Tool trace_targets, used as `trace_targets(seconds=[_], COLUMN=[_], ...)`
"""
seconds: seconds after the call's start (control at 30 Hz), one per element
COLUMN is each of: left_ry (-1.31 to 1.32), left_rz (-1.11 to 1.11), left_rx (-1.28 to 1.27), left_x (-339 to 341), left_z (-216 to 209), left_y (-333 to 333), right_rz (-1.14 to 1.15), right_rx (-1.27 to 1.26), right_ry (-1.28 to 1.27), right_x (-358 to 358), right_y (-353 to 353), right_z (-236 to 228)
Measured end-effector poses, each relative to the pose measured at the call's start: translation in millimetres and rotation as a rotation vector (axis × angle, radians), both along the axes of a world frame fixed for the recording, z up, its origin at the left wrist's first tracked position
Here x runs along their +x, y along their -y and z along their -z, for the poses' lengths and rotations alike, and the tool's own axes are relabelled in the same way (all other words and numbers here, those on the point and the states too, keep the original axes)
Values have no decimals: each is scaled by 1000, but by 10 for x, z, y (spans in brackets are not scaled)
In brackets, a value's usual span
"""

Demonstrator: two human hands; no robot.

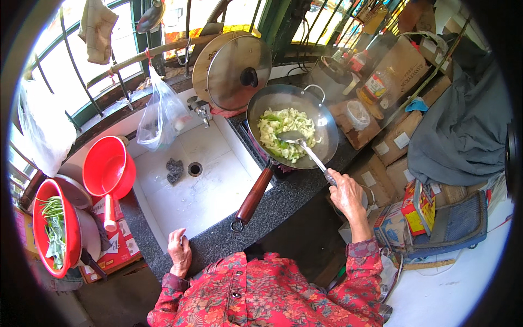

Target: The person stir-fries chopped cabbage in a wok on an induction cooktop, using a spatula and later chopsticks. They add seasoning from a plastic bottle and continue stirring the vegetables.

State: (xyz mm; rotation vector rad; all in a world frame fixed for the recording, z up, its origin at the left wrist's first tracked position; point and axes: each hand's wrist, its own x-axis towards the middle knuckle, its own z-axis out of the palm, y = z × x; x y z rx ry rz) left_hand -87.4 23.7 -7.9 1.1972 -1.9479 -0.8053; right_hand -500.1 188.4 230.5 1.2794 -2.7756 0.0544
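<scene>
The right hand [348, 198], fingers curled tight, is holding a spatula [314, 157] among vegetables [272, 128] in the far wok [326, 128]; the left hand [178, 254], half-bent, seemingly empty, is resting at the near surface [218, 238]. The jutting handle [255, 195] is risking a spill if bumped.

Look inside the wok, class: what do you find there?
Chopped pale-green vegetables lie in the wok, with a metal utensil dipping among them. The surface beneath them is covered.
</scene>
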Motion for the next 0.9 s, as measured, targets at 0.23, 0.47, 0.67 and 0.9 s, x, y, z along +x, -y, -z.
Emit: trace_targets(seconds=[0.23,0.47,0.67,0.9], left_ry=[-49,34,0,-23], left_rz=[-8,43,140,393], left_rx=[36,-80,-281,-243], left_x=[-20,-20,-308,-918], left_z=[6,-65,-230,-314], left_y=[16,-22,-367,-755], right_rz=[64,-229,-229,-227], right_rx=[-103,-212,-536,-695], right_ry=[12,443,566,894], right_x=[231,334,555,777], right_y=[95,333,498,710], right_z=[35,67,256,423])
